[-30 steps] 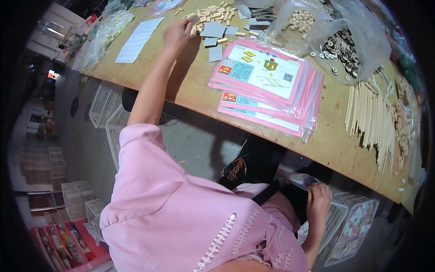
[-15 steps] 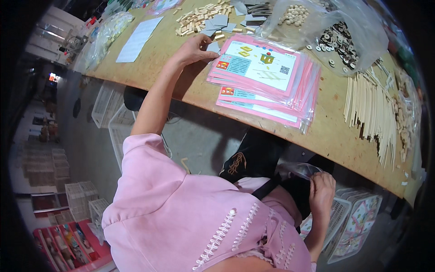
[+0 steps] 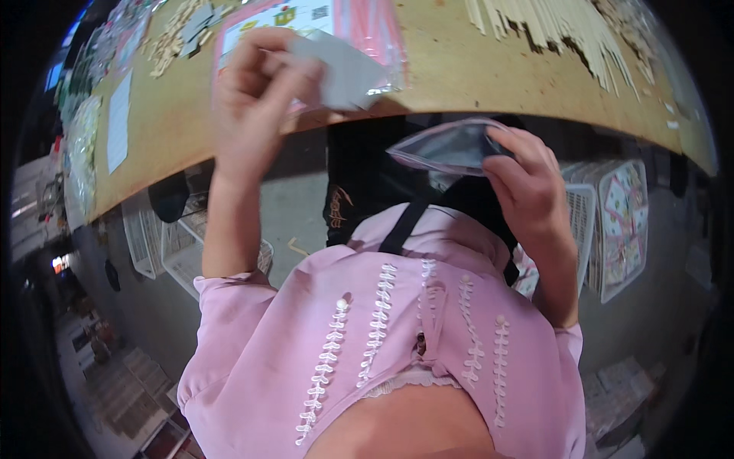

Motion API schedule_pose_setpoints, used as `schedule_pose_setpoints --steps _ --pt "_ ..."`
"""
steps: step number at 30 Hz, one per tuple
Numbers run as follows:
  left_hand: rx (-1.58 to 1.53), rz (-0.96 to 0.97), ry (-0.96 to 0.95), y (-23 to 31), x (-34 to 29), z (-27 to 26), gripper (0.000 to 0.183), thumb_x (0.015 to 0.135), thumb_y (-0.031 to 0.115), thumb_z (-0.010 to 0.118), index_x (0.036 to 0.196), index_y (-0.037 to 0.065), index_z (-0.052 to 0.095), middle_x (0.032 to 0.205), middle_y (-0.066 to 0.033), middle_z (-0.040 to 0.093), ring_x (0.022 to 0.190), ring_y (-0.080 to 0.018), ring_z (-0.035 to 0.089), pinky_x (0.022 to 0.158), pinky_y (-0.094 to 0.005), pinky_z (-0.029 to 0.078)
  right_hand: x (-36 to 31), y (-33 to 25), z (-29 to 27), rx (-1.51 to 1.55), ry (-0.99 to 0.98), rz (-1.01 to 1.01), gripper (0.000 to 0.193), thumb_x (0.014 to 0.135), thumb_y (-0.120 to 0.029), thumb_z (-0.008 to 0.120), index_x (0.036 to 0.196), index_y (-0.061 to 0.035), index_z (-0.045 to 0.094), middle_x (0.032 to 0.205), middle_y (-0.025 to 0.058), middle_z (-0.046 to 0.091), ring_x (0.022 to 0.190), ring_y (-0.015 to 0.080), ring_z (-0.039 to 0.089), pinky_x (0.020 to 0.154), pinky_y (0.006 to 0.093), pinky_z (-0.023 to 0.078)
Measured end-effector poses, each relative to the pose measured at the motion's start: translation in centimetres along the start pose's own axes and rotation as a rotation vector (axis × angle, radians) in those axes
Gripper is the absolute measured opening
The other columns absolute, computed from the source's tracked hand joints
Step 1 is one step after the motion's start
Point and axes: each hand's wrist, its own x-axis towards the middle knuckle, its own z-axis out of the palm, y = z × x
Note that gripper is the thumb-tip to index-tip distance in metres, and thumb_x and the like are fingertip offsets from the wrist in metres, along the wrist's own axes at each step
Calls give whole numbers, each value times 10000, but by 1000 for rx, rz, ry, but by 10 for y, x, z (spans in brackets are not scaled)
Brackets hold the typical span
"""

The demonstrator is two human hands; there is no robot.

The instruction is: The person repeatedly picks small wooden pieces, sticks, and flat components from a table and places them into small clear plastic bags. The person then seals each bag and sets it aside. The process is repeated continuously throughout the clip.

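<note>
My left hand (image 3: 252,115), slightly blurred, is raised over the table's near edge. Its thumb and fingers pinch a thin grey square sheet (image 3: 348,73). My right hand (image 3: 529,180) grips one side of a clear plastic bag (image 3: 443,155) below the table edge. The bag's mouth gapes toward the left, and its contents cannot be made out. Behind my left hand lies a stack of pink-bordered printed sheets in clear sleeves (image 3: 378,38), partly hidden by the hand and the grey sheet.
Small wooden blocks (image 3: 164,47) and more grey squares (image 3: 197,29) lie at the far left of the table (image 3: 443,69), beyond a white paper (image 3: 119,122). Thin wooden sticks (image 3: 569,34) are spread at the right. White baskets (image 3: 623,229) with printed packets stand on the floor at right.
My left hand has lifted off the table beside the stack and come nearer with a grey sheet. My right hand has raised the plastic bag up and left. The view has tilted downward.
</note>
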Motion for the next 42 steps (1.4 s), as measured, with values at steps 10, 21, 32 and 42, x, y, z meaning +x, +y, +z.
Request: schedule_pose_setpoints --steps 10,21,32,42 --pt "493 342 -156 -15 -10 59 160 894 124 746 970 54 623 847 -139 650 812 -343 685 715 -425 544 4 -8 -10 52 -108 67 84 883 54 688 960 22 679 1350 241 640 1275 429 597 1096 470 458" --pt "1124 67 737 -138 42 -307 422 890 172 694 1298 72 645 1192 -153 668 993 -284 670 842 -417 566 -18 11 9 8 -191 170 74 878 19 690 952 30 691 1323 234 647 1221 445 599 1053 486 477" --pt "992 -313 634 -160 91 -413 605 824 536 787 1204 67 766 1030 -120 784 927 -229 733 857 -363 560 0 6 25 -90 -257 182 75 885 -21 697 953 9 689 1308 208 656 1242 439 590 1072 510 464" --pt "1144 -550 428 -139 118 -424 530 771 523 833 1104 111 801 1033 -92 789 924 -209 736 835 -350 559 5 4 34 -63 -275 182 67 870 2 696 929 27 675 1316 215 665 1221 434 599 1052 488 470"
